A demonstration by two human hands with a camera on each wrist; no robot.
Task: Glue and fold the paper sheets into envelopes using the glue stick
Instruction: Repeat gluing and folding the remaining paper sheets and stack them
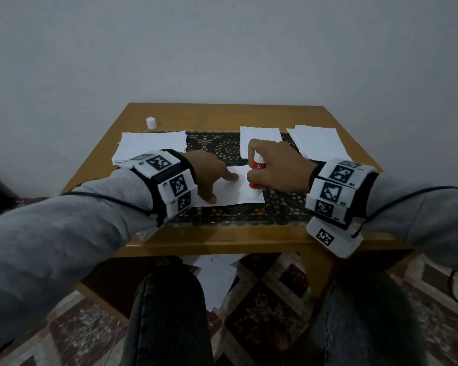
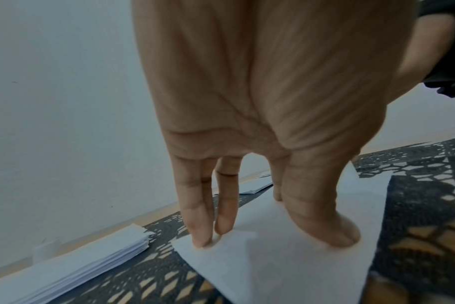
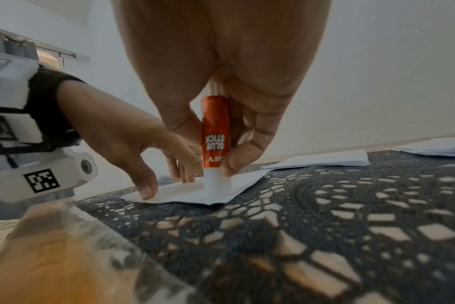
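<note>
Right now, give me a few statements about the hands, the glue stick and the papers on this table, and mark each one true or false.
1. The right hand grips the orange glue stick tip down on the white paper sheet. True.
2. The left hand is lifted clear of that sheet. False: its fingertips press on it.
3. The small white cap stands at the wooden table's far left corner. True.
4. The cap is on the glue stick. False: it is off.
5. The sheet lies on a black lace mat. True.
</note>
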